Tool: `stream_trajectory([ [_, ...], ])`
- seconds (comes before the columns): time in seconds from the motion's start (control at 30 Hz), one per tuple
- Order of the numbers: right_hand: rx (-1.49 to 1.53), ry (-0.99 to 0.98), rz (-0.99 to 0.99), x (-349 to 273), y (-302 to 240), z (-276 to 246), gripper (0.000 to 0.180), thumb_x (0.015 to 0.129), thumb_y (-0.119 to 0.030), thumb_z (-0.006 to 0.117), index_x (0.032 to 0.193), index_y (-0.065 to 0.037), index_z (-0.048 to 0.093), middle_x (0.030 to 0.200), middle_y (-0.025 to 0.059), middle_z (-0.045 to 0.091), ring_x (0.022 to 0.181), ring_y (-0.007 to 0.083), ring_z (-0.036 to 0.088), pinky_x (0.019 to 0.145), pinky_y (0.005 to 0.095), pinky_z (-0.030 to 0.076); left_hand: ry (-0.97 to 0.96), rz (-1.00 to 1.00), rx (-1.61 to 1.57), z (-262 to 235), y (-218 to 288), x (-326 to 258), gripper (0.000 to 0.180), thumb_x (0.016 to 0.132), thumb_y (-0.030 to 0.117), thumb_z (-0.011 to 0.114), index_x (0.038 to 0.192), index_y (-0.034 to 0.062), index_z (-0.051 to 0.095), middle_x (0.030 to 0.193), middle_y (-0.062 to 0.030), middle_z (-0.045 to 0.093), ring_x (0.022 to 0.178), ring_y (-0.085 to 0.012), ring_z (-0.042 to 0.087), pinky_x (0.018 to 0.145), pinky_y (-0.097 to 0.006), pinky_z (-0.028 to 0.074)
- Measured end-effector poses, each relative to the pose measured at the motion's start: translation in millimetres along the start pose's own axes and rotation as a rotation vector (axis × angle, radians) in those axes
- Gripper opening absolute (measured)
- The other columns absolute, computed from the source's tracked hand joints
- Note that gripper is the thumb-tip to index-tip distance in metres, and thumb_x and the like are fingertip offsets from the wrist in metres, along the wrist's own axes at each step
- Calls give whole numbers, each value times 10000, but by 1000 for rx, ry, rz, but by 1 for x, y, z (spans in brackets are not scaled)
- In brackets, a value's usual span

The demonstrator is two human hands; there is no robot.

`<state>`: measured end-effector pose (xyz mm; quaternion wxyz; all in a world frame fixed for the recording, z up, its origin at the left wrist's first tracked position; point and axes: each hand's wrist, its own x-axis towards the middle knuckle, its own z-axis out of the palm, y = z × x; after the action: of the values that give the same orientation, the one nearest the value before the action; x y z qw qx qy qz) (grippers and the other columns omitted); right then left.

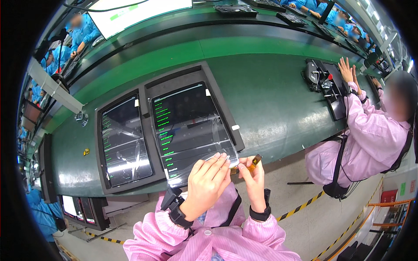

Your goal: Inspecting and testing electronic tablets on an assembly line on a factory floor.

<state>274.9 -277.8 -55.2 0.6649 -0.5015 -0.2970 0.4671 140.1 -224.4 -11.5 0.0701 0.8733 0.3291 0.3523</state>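
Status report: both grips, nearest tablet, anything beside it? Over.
Left grip flat on near end of tablet. Right grip pinching brown strip. Tablet face-up, green text lit. Second tablet to its left.

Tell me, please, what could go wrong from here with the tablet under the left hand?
The near end of the tablet lies by the edge of the table, so it could slip if the left hand shifts. The amber strip pinched in the right hand, close to the tablet's corner, might crease or snag.
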Motion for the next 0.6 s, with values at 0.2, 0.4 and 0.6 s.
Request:
stream_trajectory([
  [0.2,48,-28,-54,2,4,-5,234,844,39,573,900,-78,379,899,59,553,789,85,526,683,200,434,22,-19,6,1,2,-3,286,636,22,697,920,14,661,994,-98,659,942,-212,623,727,-333,443],
  [0.4,-3,9,-81,2,10,-4,241,843,57,570,893,-77,375,868,55,550,822,107,542,724,229,453,58,-41,25,8,4,-5,287,628,15,700,912,18,664,995,-96,660,945,-215,622,728,-335,440],
  [0.6,21,22,-68,3,7,-2,243,840,68,566,891,-76,378,876,53,545,841,109,546,739,234,454,77,-49,44,11,7,-4,281,619,-1,701,897,14,662,995,-99,662,948,-223,621,734,-336,439],
])
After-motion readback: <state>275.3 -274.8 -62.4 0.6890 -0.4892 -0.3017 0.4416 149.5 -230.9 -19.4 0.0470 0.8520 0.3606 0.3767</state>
